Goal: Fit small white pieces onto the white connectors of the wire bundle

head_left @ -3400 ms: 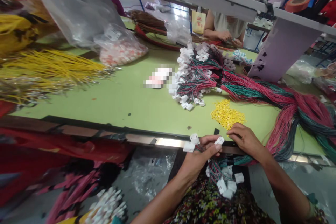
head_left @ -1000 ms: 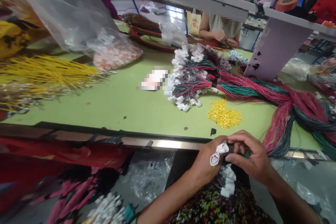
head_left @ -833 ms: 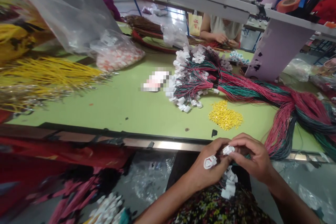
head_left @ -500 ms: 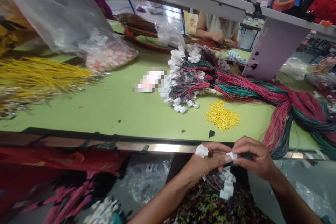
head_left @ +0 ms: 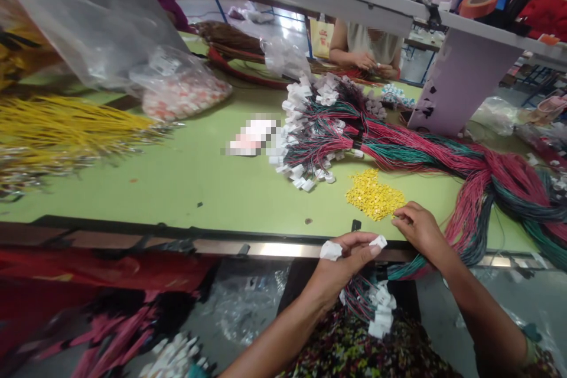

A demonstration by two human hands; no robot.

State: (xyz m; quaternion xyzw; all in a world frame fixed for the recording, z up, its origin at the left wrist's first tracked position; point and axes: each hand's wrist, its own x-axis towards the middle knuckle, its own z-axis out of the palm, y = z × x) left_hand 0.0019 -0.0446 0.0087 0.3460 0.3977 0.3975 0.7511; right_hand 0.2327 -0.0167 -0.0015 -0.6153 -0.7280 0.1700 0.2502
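Between the thumb and fingers of my left hand (head_left: 348, 260) is a small white connector (head_left: 378, 242). Another white piece (head_left: 331, 251) lies against the back of that hand near the wrist side of the knuckles; how it is held there I cannot tell. Below the hand, a bunch of thin red, green and black wires (head_left: 358, 295) ends in white connectors (head_left: 381, 310) over my lap. My right hand (head_left: 423, 233) is at the right edge of a pile of tiny yellow pieces (head_left: 374, 195), its thumb and forefinger pinched; whatever is between them is too small to make out.
A thick bundle of red and green wires (head_left: 411, 156) with white connectors stretches across the green table (head_left: 177, 183). Yellow wires (head_left: 66, 124) and a plastic bag of small parts (head_left: 183, 94) lie left. A purple upright (head_left: 460, 77) supports the shelf; another person (head_left: 365, 50) sits opposite.
My right hand has left the connector in my left hand and moved forward to the yellow pile. My left hand has shifted slightly left, still holding the white connector.
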